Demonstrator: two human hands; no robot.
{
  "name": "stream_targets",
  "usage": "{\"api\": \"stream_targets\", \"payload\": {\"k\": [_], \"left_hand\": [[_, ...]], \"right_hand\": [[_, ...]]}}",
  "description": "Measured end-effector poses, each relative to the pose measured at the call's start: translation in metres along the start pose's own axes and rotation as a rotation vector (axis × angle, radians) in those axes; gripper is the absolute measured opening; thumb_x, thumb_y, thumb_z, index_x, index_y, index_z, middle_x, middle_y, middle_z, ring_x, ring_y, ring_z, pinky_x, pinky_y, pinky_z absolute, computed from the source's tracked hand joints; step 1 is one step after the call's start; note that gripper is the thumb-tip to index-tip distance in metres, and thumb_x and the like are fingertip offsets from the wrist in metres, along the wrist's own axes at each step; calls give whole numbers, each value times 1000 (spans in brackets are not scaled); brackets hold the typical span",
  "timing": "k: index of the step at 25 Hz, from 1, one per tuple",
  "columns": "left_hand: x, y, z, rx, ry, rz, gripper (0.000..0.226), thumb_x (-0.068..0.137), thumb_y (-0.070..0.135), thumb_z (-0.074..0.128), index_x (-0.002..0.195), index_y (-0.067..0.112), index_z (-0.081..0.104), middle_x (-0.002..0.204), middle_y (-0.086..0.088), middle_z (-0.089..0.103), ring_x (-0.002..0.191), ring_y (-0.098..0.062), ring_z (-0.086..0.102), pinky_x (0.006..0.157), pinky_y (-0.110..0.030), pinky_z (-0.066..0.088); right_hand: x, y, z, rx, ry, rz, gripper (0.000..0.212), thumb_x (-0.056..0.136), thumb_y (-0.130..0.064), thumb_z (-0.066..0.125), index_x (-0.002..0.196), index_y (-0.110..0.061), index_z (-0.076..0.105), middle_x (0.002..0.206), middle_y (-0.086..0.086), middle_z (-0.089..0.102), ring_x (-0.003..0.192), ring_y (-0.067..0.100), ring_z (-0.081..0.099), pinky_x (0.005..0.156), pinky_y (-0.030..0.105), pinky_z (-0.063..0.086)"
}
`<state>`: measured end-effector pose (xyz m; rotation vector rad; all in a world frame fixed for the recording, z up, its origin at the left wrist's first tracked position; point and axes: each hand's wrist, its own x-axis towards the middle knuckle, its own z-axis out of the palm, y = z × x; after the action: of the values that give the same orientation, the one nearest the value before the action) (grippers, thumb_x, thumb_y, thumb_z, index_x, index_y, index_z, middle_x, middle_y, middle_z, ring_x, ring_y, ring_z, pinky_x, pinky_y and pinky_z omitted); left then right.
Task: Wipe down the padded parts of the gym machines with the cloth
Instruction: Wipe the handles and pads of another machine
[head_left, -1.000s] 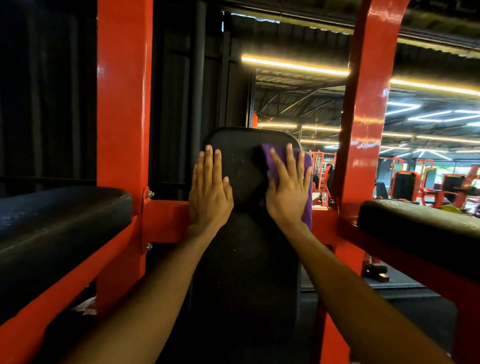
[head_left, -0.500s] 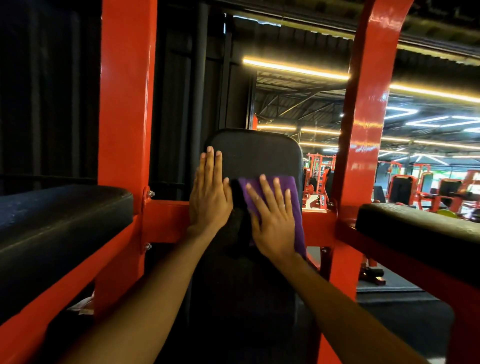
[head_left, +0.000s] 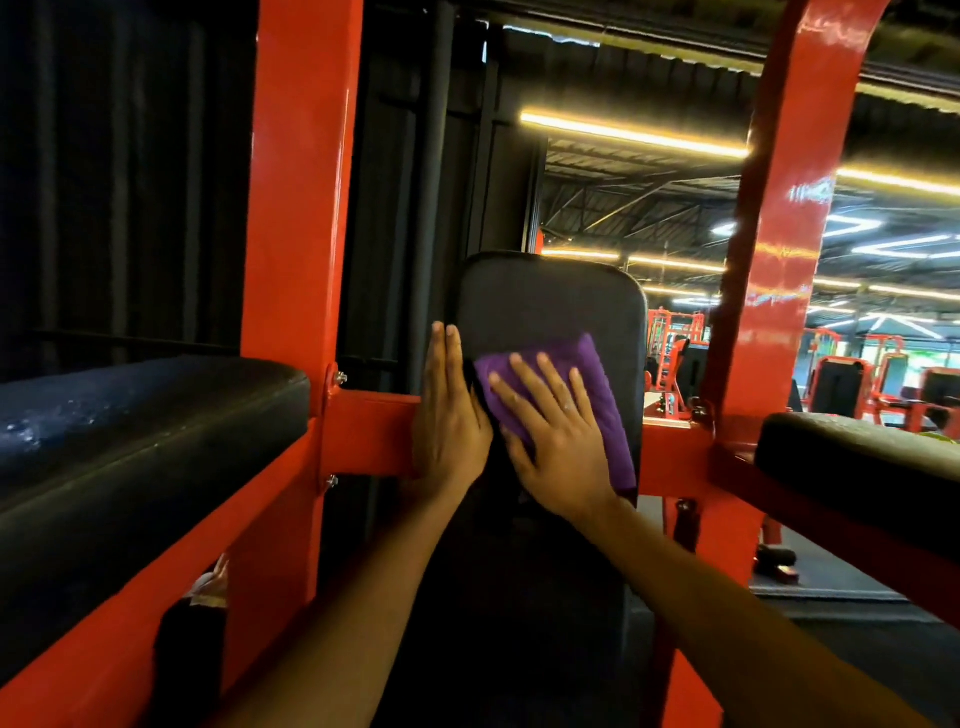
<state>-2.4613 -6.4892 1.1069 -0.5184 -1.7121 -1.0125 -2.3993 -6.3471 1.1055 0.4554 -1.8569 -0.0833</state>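
Now the right hand (head_left: 558, 441) presses a folded purple cloth (head_left: 582, 374) flat-fingered onto the upright black padded backrest (head_left: 550, 296); the left hand (head_left: 449, 415), fingers straight together, braces its left edge.

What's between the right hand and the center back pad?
Head view: the purple cloth lies flat between the right hand and the black pad.

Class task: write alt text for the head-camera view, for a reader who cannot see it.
The right hand presses a purple cloth flat against an upright black pad, fingers spread. The left hand rests flat along the pad's left edge. A red frame stands on both sides.
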Motion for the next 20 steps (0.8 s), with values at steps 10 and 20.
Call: {"api": "stream_targets", "payload": {"k": [10,20], "left_hand": [[-22,-3,-3,82,25,29,68,98,27,34,160,8,16,168,-11,16,155,-24,19,121,-40,32],[-103,-18,-6,206,70,-14,59,104,28,40,156,1,31,164,-14,27,154,-24,24,124,-33,20]], "right_hand": [[112,-2,-1,12,75,169,51,107,-35,41,155,-21,41,164,9,33,156,28,17,127,56,7],[41,-4,2,-35,-116,-236,58,103,-27,45,160,-24,33,169,5,22,158,28,9,127,56,4]]}}
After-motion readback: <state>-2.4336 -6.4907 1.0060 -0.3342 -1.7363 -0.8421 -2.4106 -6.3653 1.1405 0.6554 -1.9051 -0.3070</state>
